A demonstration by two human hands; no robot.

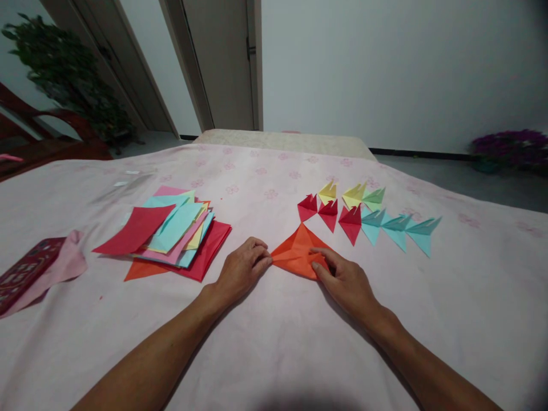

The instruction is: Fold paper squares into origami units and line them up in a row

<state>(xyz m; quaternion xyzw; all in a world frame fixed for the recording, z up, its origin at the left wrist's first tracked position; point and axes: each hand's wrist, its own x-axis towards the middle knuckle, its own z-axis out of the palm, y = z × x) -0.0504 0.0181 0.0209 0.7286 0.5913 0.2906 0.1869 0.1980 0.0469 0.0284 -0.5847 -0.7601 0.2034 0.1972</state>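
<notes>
Creased orange paper (295, 251), roughly triangular

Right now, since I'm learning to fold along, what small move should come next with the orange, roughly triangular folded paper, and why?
Probably press the orange, roughly triangular folded paper flat: creases cross its surface, the left hand touches its left corner, and the right hand touches its right side.

Open tablecloth (261, 197) runs between 2 obstacles: the paper pile (180, 225) and 9 folded birds (350, 224).

Head cam | wearer's POV | fwd & dn | close abv tbl (274, 337) | faces wall (385, 74)
</notes>
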